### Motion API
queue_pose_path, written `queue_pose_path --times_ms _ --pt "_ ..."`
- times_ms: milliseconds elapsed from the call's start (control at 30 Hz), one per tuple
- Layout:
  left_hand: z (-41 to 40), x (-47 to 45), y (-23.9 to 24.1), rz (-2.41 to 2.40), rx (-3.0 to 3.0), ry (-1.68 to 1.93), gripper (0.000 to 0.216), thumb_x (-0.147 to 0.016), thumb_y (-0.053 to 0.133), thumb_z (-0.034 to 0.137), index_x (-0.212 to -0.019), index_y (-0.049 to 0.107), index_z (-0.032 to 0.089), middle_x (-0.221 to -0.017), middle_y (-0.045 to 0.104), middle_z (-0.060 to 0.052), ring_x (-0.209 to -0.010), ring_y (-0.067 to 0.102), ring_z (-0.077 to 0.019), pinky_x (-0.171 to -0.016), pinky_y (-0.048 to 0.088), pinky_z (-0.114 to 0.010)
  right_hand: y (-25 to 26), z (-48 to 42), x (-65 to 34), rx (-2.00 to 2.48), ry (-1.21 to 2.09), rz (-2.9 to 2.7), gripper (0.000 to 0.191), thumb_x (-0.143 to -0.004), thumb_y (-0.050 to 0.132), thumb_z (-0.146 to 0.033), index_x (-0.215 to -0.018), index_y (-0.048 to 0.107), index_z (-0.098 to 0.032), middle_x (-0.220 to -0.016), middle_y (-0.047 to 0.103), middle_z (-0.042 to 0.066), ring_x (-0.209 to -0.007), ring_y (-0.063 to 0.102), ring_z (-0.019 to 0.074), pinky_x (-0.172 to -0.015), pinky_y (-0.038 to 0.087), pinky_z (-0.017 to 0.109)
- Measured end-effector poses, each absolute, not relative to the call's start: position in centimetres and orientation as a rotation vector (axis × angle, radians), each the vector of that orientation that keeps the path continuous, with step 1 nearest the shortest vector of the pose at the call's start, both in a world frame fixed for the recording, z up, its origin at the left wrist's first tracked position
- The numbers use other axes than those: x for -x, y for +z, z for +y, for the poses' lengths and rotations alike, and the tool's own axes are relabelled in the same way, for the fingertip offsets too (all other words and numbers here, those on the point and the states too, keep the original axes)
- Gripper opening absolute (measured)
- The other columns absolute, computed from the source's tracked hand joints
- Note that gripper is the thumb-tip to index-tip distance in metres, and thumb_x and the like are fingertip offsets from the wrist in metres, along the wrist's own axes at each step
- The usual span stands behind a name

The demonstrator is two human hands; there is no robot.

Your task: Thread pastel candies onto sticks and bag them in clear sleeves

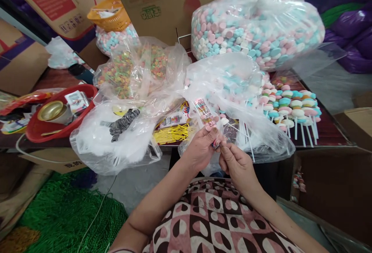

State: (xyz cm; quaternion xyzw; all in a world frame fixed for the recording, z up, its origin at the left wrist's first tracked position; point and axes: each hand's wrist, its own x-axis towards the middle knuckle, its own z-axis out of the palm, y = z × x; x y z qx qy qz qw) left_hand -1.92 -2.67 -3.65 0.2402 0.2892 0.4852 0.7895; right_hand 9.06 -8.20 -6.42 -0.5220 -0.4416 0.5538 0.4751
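My left hand [202, 148] is closed round the gathered end of a clear printed candy bag [205, 110], which points away from me. Close beside it, my right hand [236, 162] pinches something small and dark at that same end, too small to name. Just beyond the hands lies a large plastic bag [229, 71] of pastel marshmallows, with white sticks poking out near it. Yellow twist ties [171, 133] are heaped to the left of my left hand. Dark striped ties [124, 121] rest in a bundle on a white plastic bag [101, 148].
Marshmallow skewers [293, 107] are stacked at the right. Behind stand a big sack of marshmallows [255, 38], a bag of gummy rings [139, 69] and a cardboard box [162, 5]. At left are a red basin [36, 135] and an orange basket [116, 22].
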Motion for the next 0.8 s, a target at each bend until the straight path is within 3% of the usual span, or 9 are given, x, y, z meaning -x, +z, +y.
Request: queue_pose_path --times_ms 167,333,400,500,567,633,700,800 --pt "-2.9 2.1 -4.4 0.61 -0.544 1.003 0.03 -0.08 0.073 0.036 -0.1 0.068 0.015 -0.057 0.045 0.006 -0.057 0.044 -0.009 -0.062 0.04 -0.025 -6.3 -8.2 -8.6 1.272 1.369 -1.078 0.042 -0.091 0.052 -0.059 -0.074 0.054 -0.021 -0.048 0.044 -0.006 -0.042 0.036 0.0091 -0.042 0.029 0.024" --pt "-2.9 3.2 -4.4 0.563 -0.591 1.023 0.025 -0.082 0.072 0.036 -0.072 0.062 0.015 -0.061 0.051 0.002 -0.066 0.053 -0.0117 -0.072 0.043 -0.026 -5.7 -7.1 -11.1 1.244 1.452 -1.31 0.038 -0.091 0.056 -0.055 -0.079 0.063 -0.019 -0.053 0.055 -0.003 -0.046 0.047 0.0111 -0.047 0.039 0.025" --pt "-3.0 3.9 -4.1 0.53 -0.611 1.017 0.027 -0.081 0.072 0.036 -0.07 0.06 0.015 -0.059 0.052 0.002 -0.069 0.057 -0.0138 -0.075 0.044 -0.028 -5.1 -6.2 -12.5 1.236 1.399 -1.381 0.037 -0.091 0.058 -0.052 -0.076 0.067 -0.019 -0.059 0.061 0.0 -0.052 0.053 0.0127 -0.053 0.044 0.026" --pt "-3.6 4.3 -3.7 0.429 -0.618 0.86 0.03 -0.081 0.072 0.04 -0.072 0.059 0.015 -0.057 0.05 0.003 -0.063 0.06 -0.0146 -0.074 0.046 -0.031 -3.8 -4.6 -13.5 1.174 1.259 -1.198 0.027 -0.087 0.065 -0.048 -0.096 0.073 -0.024 -0.076 0.07 0.001 -0.066 0.061 0.014 -0.065 0.05 0.027" --pt "-4.1 4.2 -3.8 0.306 -0.583 0.676 0.034 -0.078 0.073 0.044 -0.072 0.057 0.015 -0.054 0.045 0.005 -0.053 0.056 -0.0131 -0.069 0.048 -0.032 -2.8 -3.9 -13.1 1.04 1.423 -1.113 0.044 -0.08 0.07 -0.055 -0.114 0.069 -0.028 -0.093 0.075 0.003 -0.079 0.067 0.0182 -0.075 0.054 0.032" --pt "-4.6 3.9 -3.9 0.217 -0.557 0.558 0.04 -0.074 0.075 0.049 -0.069 0.053 0.017 -0.051 0.04 0.007 -0.044 0.047 -0.0098 -0.06 0.047 -0.03 -2.1 -3.5 -11.9 0.912 1.682 -1.079 0.059 -0.072 0.073 -0.061 -0.12 0.067 -0.027 -0.096 0.075 0.006 -0.082 0.071 0.0234 -0.076 0.056 0.039" --pt "-4.8 3.7 -4.0 0.236 -0.584 0.545 0.046 -0.07 0.076 0.054 -0.067 0.046 0.018 -0.05 0.035 0.009 -0.04 0.037 -0.0069 -0.053 0.044 -0.027 -1.8 -3.4 -10.5 0.88 1.792 -1.02 0.053 -0.07 0.076 -0.058 -0.11 0.07 -0.025 -0.086 0.075 0.006 -0.075 0.071 0.0241 -0.071 0.058 0.04" --pt "-4.6 4.0 -4.0 0.519 -0.835 0.675 0.043 -0.076 0.067 0.058 -0.074 0.048 0.02 -0.052 0.035 0.009 -0.043 0.035 -0.0081 -0.057 0.045 -0.029 -2.3 -3.6 -8.5 0.97 1.623 -0.894 0.028 -0.072 0.079 -0.043 -0.09 0.07 -0.024 -0.08 0.074 0.002 -0.066 0.068 0.0182 -0.067 0.058 0.034"
